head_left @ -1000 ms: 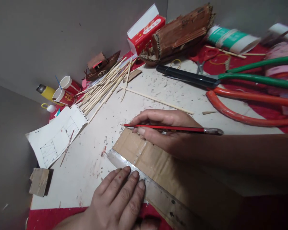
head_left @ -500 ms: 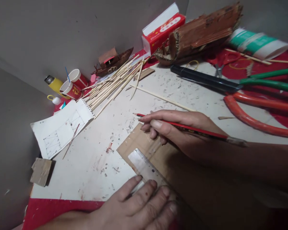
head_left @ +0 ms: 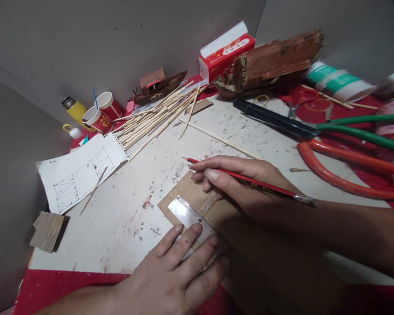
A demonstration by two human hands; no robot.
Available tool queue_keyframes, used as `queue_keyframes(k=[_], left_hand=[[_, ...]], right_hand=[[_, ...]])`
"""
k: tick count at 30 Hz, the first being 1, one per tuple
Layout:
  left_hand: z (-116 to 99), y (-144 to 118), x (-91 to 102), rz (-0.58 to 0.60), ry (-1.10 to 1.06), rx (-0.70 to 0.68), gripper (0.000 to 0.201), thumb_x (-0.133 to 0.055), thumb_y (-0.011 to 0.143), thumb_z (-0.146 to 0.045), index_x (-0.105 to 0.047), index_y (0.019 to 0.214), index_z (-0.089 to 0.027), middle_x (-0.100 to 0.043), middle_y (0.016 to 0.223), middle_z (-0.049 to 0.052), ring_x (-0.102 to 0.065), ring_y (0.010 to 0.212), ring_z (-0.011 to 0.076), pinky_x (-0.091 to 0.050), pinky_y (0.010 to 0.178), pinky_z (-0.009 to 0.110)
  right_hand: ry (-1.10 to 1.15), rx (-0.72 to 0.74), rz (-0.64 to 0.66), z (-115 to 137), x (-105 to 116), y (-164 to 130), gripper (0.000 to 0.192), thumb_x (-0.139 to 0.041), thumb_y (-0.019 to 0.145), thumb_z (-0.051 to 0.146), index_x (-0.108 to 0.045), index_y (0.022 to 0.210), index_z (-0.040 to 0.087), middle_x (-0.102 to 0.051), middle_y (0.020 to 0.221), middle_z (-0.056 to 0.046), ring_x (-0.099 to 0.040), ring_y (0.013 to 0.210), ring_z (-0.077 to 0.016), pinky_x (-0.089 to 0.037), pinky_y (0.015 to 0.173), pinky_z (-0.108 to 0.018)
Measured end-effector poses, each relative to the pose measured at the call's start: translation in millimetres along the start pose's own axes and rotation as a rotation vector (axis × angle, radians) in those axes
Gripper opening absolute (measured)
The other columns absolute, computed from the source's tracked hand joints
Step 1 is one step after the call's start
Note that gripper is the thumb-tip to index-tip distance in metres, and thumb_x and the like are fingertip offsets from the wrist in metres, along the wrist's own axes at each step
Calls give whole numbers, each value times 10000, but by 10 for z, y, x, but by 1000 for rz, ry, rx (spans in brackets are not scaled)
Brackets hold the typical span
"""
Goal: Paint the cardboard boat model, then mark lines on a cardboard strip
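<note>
No lettering reads clearly, even on the red box point(head_left: 228, 50).

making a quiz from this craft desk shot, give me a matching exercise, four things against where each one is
Things:
1. pencil
2. metal ruler
3. paper sketch
4. bundle of sticks

Places:
A. under the left hand's fingers, on the cardboard
B. beside the paper cups
C. in the right hand
D. in front of the small model boat

Pairs: 1-C, 2-A, 3-B, 4-D
</note>
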State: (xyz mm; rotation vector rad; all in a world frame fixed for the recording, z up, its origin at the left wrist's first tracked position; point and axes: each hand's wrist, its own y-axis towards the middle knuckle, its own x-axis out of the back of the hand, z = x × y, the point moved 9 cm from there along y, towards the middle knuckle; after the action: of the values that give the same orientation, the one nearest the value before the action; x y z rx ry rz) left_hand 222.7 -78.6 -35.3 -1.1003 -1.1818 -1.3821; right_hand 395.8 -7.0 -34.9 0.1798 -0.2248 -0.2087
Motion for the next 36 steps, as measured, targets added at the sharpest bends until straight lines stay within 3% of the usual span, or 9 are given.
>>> queue_keyframes(k=[7,14,24,30,36], left_hand=[[29,3,-25,11,-32,33,786,-361,928,-695,-395,1518,-176,-466,1516,153,-312,1468,322,-258,1188,463],[170,68,36,41,-71,101,867,-444,888,-721,-438,1469,-78,-487,1495,180,-328,1459,323,-203,1207,491],[223,90,25,18,-43,96,898,-446,855,-762,-492,1416,-62,-520,1462,193,-333,1458,325,-179,1217,458],[224,56,-4,-27,-41,93,903,-449,857,-759,-478,1423,-56,-509,1468,203,-317,1465,327,-201,1212,461],[240,74,-2,42,-46,87,903,-465,851,-756,-474,1434,-66,-506,1475,196,-312,1469,320,-226,1208,459]], right_hand=[[-20,-1,6,12,-6,2,289,-543,937,340,-735,1097,196,-757,999,-73,-693,762,-162,-564,756,-303],[-14,30,16,28,-13,8,285,-528,945,321,-726,1100,187,-757,992,-67,-697,791,-160,-559,771,-294],[-14,53,12,77,0,32,286,-514,932,273,-728,1085,160,-752,1003,-79,-701,873,-175,-547,813,-305],[17,57,3,100,15,45,272,-515,935,268,-726,1062,152,-750,949,-68,-693,827,-162,-535,785,-294],[29,19,-15,75,31,55,250,-524,935,286,-725,1027,169,-751,914,-50,-680,750,-142,-533,706,-263]])
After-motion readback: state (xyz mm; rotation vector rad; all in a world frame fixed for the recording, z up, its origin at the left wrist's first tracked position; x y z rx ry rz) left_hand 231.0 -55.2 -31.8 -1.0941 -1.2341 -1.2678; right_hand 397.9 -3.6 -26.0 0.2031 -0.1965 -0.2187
